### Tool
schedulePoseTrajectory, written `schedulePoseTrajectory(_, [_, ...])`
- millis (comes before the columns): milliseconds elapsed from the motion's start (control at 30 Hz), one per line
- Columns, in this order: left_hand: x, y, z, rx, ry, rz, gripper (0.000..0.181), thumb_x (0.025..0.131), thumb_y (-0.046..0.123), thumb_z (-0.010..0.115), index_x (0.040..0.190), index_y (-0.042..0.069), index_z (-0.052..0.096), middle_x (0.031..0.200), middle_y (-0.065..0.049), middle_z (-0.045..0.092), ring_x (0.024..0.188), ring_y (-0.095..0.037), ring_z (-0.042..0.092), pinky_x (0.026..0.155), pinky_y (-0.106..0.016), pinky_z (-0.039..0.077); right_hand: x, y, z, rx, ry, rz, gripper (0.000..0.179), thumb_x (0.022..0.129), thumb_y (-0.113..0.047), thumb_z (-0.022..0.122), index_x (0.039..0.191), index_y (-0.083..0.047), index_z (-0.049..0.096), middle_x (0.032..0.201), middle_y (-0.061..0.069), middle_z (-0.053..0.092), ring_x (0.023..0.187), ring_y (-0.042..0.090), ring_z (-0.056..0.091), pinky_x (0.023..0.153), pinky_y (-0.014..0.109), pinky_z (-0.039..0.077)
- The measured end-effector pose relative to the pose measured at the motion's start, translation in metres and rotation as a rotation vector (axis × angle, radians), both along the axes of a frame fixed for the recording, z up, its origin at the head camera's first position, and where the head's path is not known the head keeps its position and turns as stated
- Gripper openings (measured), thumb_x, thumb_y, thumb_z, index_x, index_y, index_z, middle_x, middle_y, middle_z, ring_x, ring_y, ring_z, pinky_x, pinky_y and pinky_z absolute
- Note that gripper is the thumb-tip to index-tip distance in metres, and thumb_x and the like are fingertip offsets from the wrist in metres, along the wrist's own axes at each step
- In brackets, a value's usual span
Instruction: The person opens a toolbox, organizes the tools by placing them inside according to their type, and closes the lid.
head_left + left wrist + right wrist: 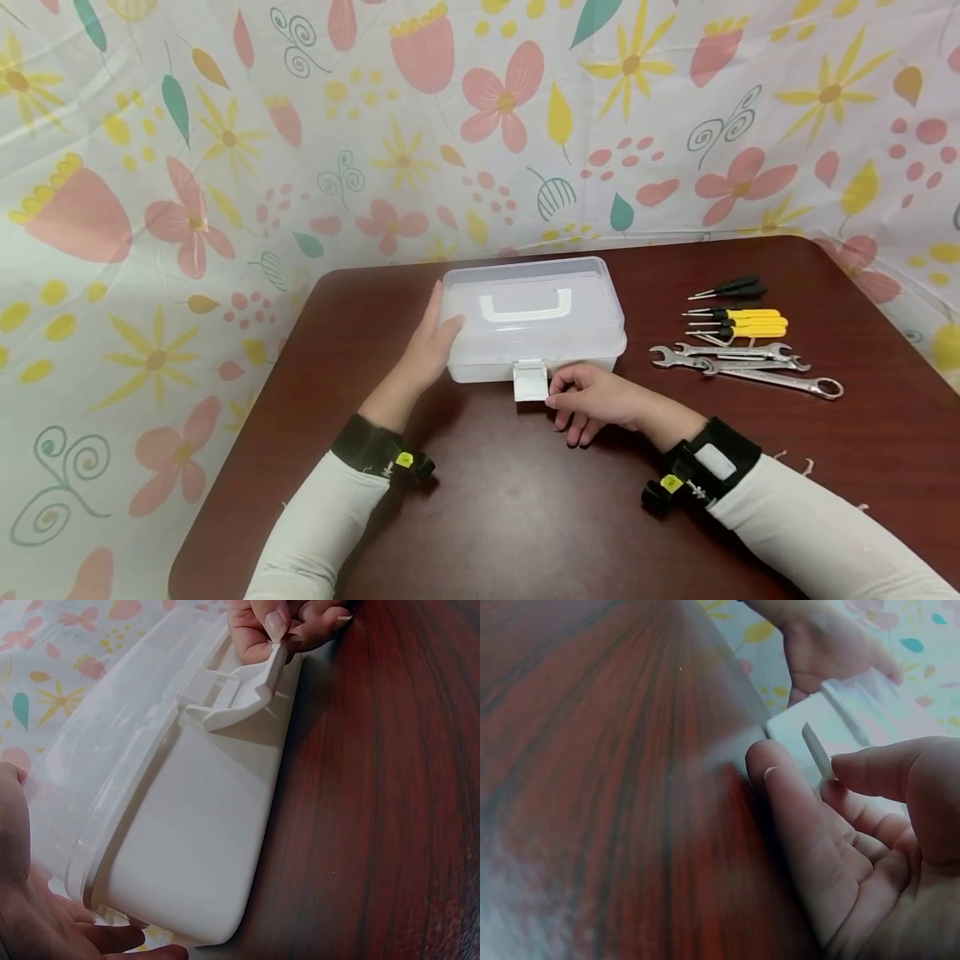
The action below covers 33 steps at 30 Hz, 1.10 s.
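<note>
A storage box point(536, 340) with a clear lid, white base and white carrying handle point(527, 307) sits on the table. At its left end my left hand point(432, 340) rests against the side, thumb over the lid's edge and fingers extended along the end wall. On the front, the white latch point(531, 382) is flipped outward from the base. My right hand point(596, 396) pinches the latch's edge between thumb and index finger, the other fingers loosely bent below. The left wrist view shows the latch point(236, 694) tilted away from the front wall, pinched at its far corner.
Right of the box lie several wrenches point(776, 379), yellow-handled screwdrivers point(753, 323) and black-handled tools point(738, 288) on the dark red wooden table point(480, 517). Behind the table hangs a flower-patterned cloth point(480, 142).
</note>
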State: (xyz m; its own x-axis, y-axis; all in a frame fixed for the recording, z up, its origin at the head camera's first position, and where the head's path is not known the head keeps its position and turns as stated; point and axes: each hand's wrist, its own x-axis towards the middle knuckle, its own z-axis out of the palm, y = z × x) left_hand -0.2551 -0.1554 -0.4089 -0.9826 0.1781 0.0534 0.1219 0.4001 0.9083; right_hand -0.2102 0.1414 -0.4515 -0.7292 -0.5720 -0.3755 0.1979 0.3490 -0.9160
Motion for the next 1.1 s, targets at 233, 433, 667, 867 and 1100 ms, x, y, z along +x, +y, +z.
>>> schedulePoseTrajectory(233, [-0.0004,-0.0001,-0.0007,-0.030,-0.001,0.014,0.077,0.103,0.046,0.045,0.167,0.033,0.003,0.175,0.002,0.011,0.157,-0.029,0.023,0.128,-0.058,0.020,0.0003,-0.0003,0.0005,-0.005,0.006,0.009,0.030,0.102,-0.023,0.062,0.109,0.006,0.055,0.083,0.014,0.073,0.061,0.023,0.073,0.054,0.036,0.062])
schedulePoseTrajectory(433, [-0.0013,-0.0012,-0.0020,-0.025,0.014,0.006,0.078,0.104,0.045,0.045,0.167,0.031,0.003,0.175,0.005,0.008,0.160,-0.026,0.017,0.130,-0.057,0.017,-0.0002,0.0004,-0.0001,-0.024,0.003,0.028,0.031,0.103,-0.023,0.061,0.111,0.006,0.054,0.084,0.014,0.072,0.061,0.023,0.073,0.054,0.036,0.061])
schedulePoseTrajectory(667, [-0.0017,-0.0016,-0.0029,-0.012,0.014,-0.002,0.078,0.104,0.045,0.045,0.167,0.030,0.002,0.175,0.003,0.010,0.158,-0.028,0.021,0.129,-0.058,0.019,-0.0004,0.0011,0.0021,-0.018,-0.013,0.026,0.036,0.102,-0.028,0.061,0.113,0.006,0.054,0.086,0.015,0.074,0.062,0.024,0.073,0.055,0.036,0.061])
schedulePoseTrajectory(867, [-0.0023,-0.0015,-0.0035,-0.015,0.022,-0.006,0.077,0.105,0.044,0.044,0.167,0.030,0.002,0.175,0.004,0.009,0.158,-0.027,0.021,0.129,-0.057,0.019,-0.0004,0.0017,0.0024,-0.015,-0.005,0.039,0.038,0.102,-0.031,0.062,0.109,0.006,0.052,0.083,0.015,0.071,0.063,0.026,0.074,0.055,0.036,0.061])
schedulePoseTrajectory(1100, [-0.0021,-0.0011,-0.0032,-0.009,0.025,-0.013,0.077,0.105,0.044,0.044,0.167,0.029,0.001,0.175,0.005,0.007,0.159,-0.025,0.018,0.130,-0.057,0.017,-0.0012,0.0025,0.0021,-0.013,0.001,0.058,0.039,0.102,-0.032,0.061,0.112,0.005,0.054,0.083,0.015,0.071,0.064,0.027,0.074,0.055,0.037,0.061])
